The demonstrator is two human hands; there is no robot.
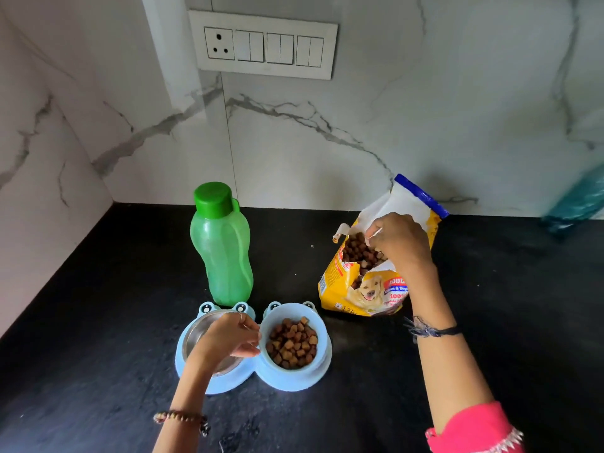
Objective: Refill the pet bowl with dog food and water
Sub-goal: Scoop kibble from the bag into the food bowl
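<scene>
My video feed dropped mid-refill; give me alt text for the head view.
The right hand reaches into the open dog food bag while the left hand holds the blue bowl of kibble. A capped green bottle stands behind the steel bowl.

yellow dog food bag (366,289), partial "ADUL", "100%", "1.2kg"
</scene>
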